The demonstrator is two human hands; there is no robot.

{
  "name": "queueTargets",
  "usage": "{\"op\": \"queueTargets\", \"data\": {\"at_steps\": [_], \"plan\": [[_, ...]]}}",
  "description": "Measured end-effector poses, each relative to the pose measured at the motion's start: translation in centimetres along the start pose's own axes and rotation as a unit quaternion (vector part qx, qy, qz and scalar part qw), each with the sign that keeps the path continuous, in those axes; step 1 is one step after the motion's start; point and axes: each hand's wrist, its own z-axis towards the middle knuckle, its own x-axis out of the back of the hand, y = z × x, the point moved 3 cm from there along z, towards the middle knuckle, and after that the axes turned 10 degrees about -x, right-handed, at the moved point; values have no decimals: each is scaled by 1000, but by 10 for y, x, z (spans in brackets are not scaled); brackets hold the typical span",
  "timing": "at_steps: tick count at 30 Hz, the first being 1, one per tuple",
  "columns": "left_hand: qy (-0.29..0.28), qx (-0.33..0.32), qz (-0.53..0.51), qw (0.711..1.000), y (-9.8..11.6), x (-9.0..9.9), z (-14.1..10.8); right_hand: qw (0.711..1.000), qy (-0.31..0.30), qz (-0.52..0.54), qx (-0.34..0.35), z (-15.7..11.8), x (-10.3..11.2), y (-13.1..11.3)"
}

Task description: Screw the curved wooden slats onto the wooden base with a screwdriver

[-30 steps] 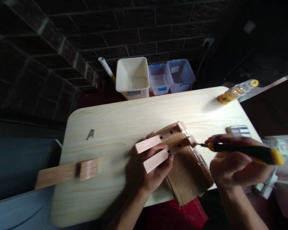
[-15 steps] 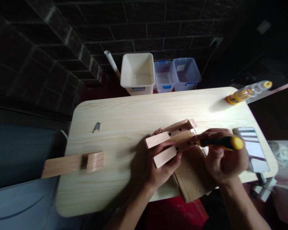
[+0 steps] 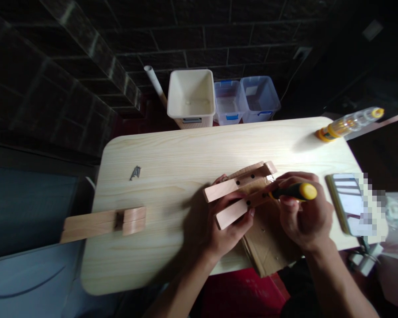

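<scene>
My right hand (image 3: 310, 225) is wrapped round a screwdriver (image 3: 293, 191) with a black and yellow handle. Its tip points left, at the nearer of two wooden bars (image 3: 231, 213), by a dark hole; whether it sits in a screw I cannot tell. Fingers of my left hand (image 3: 223, 240) grip that nearer bar from below and reach behind to the farther wooden bar (image 3: 220, 191), which also has dark holes. Both bars rest on a folded piece of cardboard (image 3: 268, 247). How the bars join at their right ends is partly hidden by my right hand.
Several screws (image 3: 135, 172) lie on the table (image 3: 172, 154) at the left. Below them, a joined wooden piece (image 3: 93, 224) overhangs the left edge. A clear yellow-capped bit holder (image 3: 350, 124) stands at the back right, a phone (image 3: 346, 203) near my right hand. Beyond are plastic bins (image 3: 190, 117).
The screwdriver's yellow end has swung left and looks more foreshortened, with my right hand turning along. My left hand keeps its grip on the wood. The whole view has shifted slightly.
</scene>
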Motion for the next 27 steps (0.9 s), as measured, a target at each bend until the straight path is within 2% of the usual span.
{"op": "queueTargets", "data": {"at_steps": [11, 21, 27], "plan": [[9, 8, -36, 999, -2, -2, -2, 1000, -9, -14, 5, 1, 2, -5], [7, -8, -14, 1000, 4, 2, 2, 1000, 2, -18, 14, 2, -1, -4], [7, 5, -14, 1000, 2, 0, 1, 1000, -8, -20, 8, 1, 0, -4]]}}
